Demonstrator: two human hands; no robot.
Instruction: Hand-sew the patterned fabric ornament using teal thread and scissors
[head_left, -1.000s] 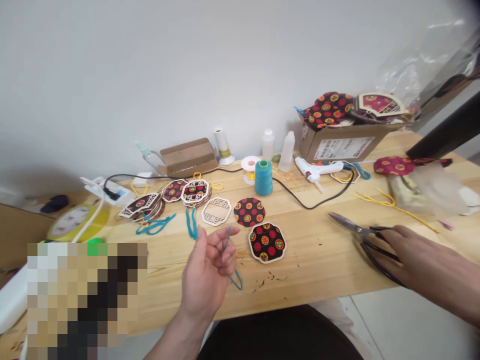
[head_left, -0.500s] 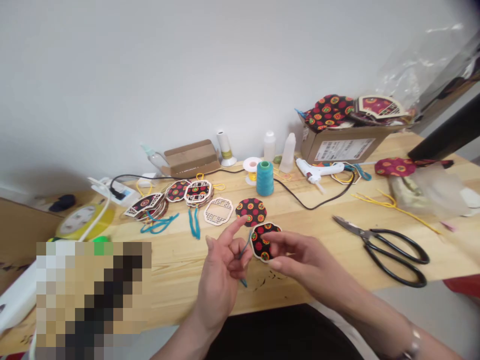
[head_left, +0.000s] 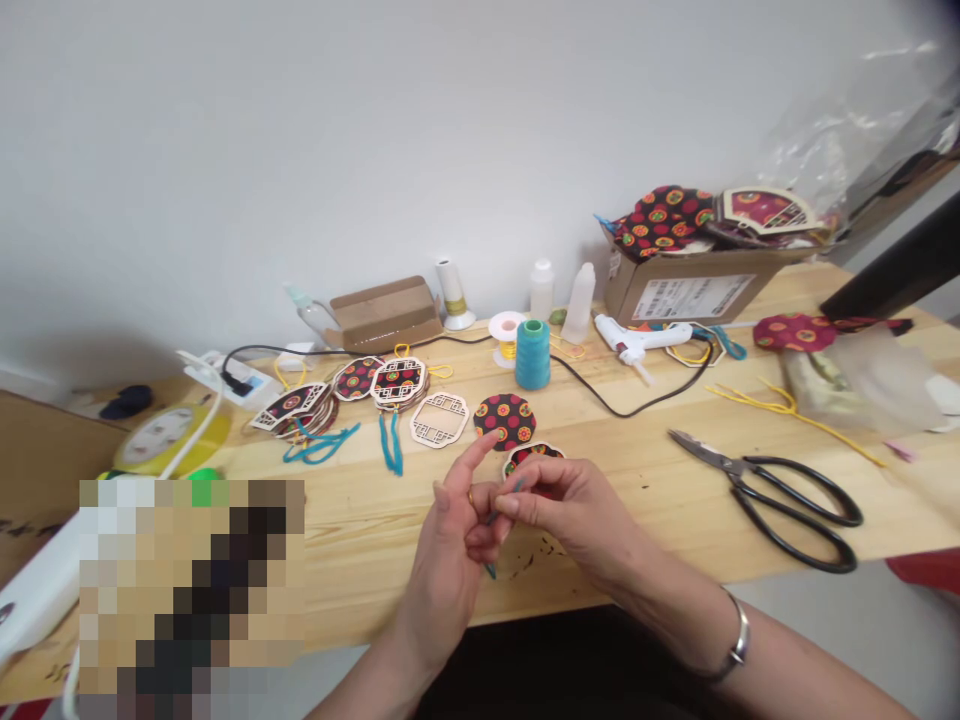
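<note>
My left hand [head_left: 450, 545] is raised over the table's front edge, fingers curled round a short teal cord [head_left: 491, 570] with the index finger sticking up. My right hand [head_left: 566, 505] meets it from the right and pinches the cord's upper end. Just behind the hands lies a wooden-framed ornament with red-dotted black fabric [head_left: 529, 458], partly hidden by my right fingers. A loose fabric disc [head_left: 505, 419] and a bare wooden lattice frame [head_left: 439, 418] lie farther back.
Black scissors [head_left: 780, 492] lie at the right on the wooden table [head_left: 660, 520]. A teal thread cone [head_left: 532, 354], glue gun [head_left: 637, 340], bottles and a cardboard box [head_left: 690, 285] of fabric pieces stand at the back. Finished ornaments [head_left: 337, 395] are stacked at the left.
My right hand let go of the scissors, which now lie on the table, and came left to my left hand, where it took hold of the teal cord's end.
</note>
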